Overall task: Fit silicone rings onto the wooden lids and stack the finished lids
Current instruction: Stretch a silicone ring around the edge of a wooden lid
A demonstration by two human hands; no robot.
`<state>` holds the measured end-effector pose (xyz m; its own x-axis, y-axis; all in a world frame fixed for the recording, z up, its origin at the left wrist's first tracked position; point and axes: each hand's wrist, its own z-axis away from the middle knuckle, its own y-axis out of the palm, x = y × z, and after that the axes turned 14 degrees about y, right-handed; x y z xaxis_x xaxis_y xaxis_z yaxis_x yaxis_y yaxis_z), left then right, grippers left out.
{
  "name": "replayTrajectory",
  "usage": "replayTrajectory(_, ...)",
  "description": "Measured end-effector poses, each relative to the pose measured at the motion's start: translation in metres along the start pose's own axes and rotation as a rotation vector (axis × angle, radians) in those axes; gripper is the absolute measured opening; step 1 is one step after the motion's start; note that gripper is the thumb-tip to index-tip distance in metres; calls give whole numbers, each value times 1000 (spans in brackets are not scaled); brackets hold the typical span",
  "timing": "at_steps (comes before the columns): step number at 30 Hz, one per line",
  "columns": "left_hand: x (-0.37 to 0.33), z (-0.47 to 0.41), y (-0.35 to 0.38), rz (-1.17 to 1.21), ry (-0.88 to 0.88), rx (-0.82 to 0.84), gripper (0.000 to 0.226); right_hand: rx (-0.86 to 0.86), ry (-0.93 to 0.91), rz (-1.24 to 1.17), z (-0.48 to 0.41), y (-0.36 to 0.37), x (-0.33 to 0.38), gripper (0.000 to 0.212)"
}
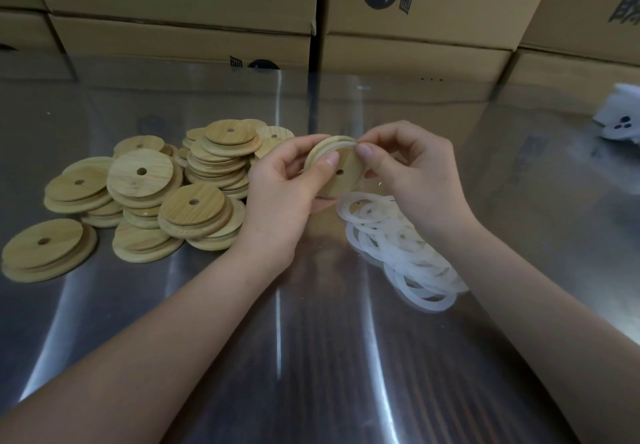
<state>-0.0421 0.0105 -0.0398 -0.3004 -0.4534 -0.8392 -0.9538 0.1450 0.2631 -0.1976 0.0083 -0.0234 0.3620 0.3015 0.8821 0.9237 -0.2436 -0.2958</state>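
Holding one wooden lid (346, 185) up off the steel table (311, 357), you had it tilted, the face with the small centre hole turned toward you.

Left hand (287, 180): fingers curled round the lid's left edge from behind, thumb pressed on the face close to the rim. A firm grip on the lid.

Right hand (412, 173): thumb and forefinger pinched a white silicone ring (341, 146) against the lid's top edge. The ring lay along the upper arc below the rim. It was probably not seated all the way round, but your fingers covered the rest.

Placed from the held lid:
- Loose rings (401, 246) lay in a tangled heap on the table just below it and to its right, under your right wrist.
- Bare lids (156, 194) lay to its left, some in low leaning stacks, others flat. The nearest sat just behind your left hand.
- Cardboard boxes (415, 10) with dark printed logos stood beyond it, walling the table's far side.
- A white object (620, 114) with three dark spots lay well off to its right, at the frame's edge.
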Motion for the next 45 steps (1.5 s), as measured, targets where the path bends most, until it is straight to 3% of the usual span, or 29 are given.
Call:
replayTrajectory(11, 3, -2, 0, -81, 51, 55, 19, 45, 128, -85, -3, 0, 0, 26)
replayTrajectory(31, 5, 0, -2, 22, -56, 32, 25, 66, 168, -81, -3, -3, 1, 15)
replayTrajectory(45, 4, -2, -1, 47, -48, 4, 35, 160, 330, -339, -7, -9, -1, 20)
